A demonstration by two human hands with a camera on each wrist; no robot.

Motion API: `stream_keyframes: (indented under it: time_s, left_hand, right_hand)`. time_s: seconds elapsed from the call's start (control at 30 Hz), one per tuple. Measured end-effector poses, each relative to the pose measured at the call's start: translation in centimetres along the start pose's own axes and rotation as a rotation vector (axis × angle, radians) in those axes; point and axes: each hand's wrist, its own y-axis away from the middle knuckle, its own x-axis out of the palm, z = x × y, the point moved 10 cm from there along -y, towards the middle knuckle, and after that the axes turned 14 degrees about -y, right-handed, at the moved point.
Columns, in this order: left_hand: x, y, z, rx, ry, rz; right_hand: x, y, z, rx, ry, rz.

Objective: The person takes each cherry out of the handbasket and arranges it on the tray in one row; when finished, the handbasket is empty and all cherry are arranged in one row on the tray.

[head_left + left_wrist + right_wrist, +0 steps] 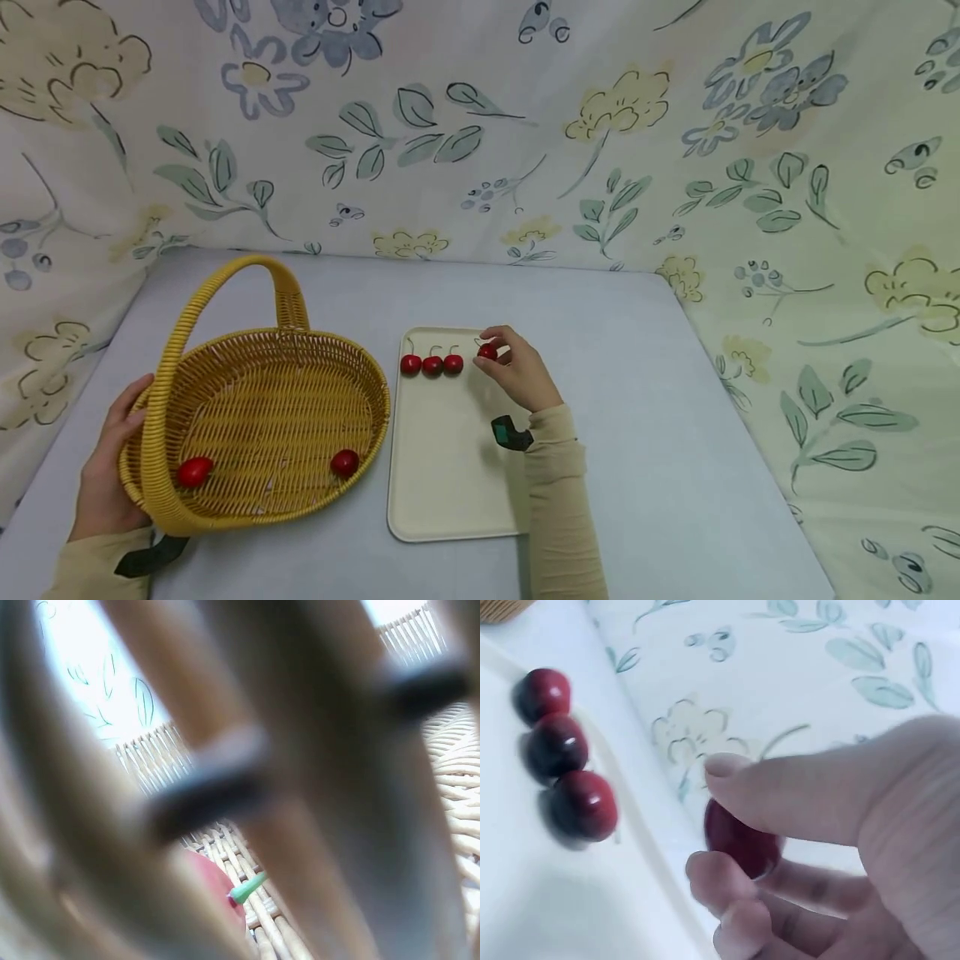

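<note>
My right hand (519, 371) pinches a dark red cherry (742, 838) between thumb and fingers, over the far right part of a cream tray (457, 467). A thin stem rises behind the thumb in the right wrist view. Three cherries (432, 366) with stems sit side by side at the tray's far left. My left hand (112, 467) grips the left side of a yellow wicker basket (262, 408) at its rim. Inside the basket lie a bright red fruit (195, 472) on the left and a darker red cherry (345, 463) on the right. Blurred wicker strands fill much of the left wrist view.
The basket's tall arched handle (176, 333) rises near my left hand. Tray and basket stand side by side on a white-covered table (637, 433). A flower-patterned cloth (465, 192) hangs behind the table and along its right side.
</note>
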Motion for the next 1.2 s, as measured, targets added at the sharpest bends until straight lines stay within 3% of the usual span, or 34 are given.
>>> stream_keyframes:
  time_s: [0.2,0.47,1.2]
  left_hand:
    - [-0.4,0.1,0.2,-0.01,0.03,-0.019]
    - [-0.4,0.0,0.3,-0.008,0.034,-0.03]
    - [-0.4,-0.1,0.0,0.002,0.019,-0.024]
  right_hand:
    - [0.8,-0.4,-1.8,0.08,-0.029,0.018]
    - [1.6,-0.7,-3.8,0.168,0.031,0.005]
    - [2.5,-1.4,-4.6,0.161,0.074,-0.001]
